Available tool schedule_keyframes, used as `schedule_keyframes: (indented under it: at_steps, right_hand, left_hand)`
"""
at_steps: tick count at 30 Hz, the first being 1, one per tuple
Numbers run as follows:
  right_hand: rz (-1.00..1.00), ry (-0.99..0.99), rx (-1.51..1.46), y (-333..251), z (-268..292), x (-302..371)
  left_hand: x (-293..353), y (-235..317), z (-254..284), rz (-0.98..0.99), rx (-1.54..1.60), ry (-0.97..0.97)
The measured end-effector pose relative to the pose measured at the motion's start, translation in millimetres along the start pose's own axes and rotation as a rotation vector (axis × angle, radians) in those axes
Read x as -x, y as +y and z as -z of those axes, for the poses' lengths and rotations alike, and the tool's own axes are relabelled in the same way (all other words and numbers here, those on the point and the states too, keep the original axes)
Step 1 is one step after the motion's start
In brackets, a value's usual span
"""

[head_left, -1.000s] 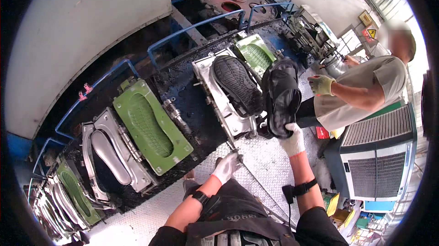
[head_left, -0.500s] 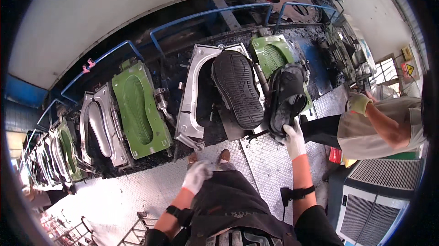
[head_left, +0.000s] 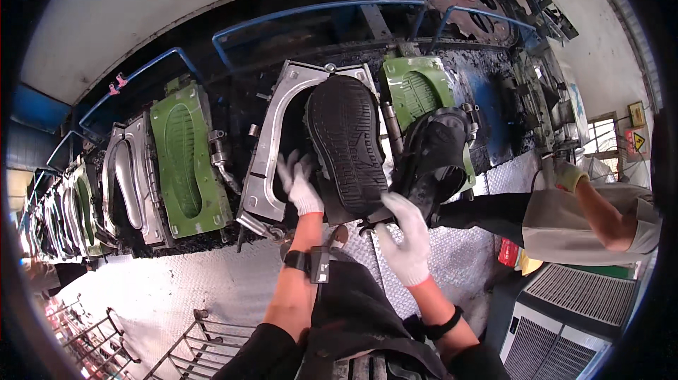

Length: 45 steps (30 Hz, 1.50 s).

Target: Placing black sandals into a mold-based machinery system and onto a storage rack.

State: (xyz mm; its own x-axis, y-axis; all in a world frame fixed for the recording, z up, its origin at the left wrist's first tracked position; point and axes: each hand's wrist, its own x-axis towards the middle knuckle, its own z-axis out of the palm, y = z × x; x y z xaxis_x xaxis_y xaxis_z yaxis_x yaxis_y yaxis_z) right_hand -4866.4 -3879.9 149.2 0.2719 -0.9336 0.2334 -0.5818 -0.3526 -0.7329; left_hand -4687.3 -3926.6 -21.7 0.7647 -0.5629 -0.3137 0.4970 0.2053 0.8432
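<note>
A black shoe sole [head_left: 346, 143], tread side up, lies over an open silver metal mould frame [head_left: 267, 136]. My left hand [head_left: 299, 181], in a white glove, has its fingers spread beside the sole's left edge, over the frame's dark opening. At the near end of the sole is my right hand [head_left: 406, 239], also gloved in white, with thumb and fingers apart; whether its fingertips touch the sole I cannot tell. Just right of the sole, a black sandal [head_left: 439, 150] with a wide strap rests over the lower part of a green mould half [head_left: 417, 90].
Further left stand another green mould [head_left: 182, 161] and a silver mould [head_left: 127, 175], with several more in a row. A blue rail [head_left: 318, 13] runs behind. On the right are a co-worker with a gloved hand [head_left: 571, 176] and a grey vented machine [head_left: 565, 316]. Metal racks stand lower left.
My right hand has let go of the sandal and moved left to the sole's near end. My left hand has reached forward from near my body to the sole's left side.
</note>
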Motion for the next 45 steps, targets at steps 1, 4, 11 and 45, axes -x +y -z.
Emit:
schedule_keyframes:
  at_steps: [1, 4, 11, 45]
  right_hand:
    - [0.137, -0.028, 0.088, 3.4, -7.0, -12.5]
    - [0.078, -0.082, 0.237, 1.7, -24.4, -30.8]
    - [0.138, -0.224, 0.458, 13.9, -66.0, -37.7]
    - [0.105, -0.173, 0.345, 7.1, -80.9, -29.7]
  left_hand:
    - [-0.5, -5.3, 8.0, -0.025, -0.081, 0.074]
    - [-1.3, -12.3, 23.1, -0.181, -1.243, -0.048]
    - [-47.1, -12.1, 36.3, -0.261, -1.001, 0.022]
    - [32.4, -24.1, 98.2, 0.234, -0.476, -0.869]
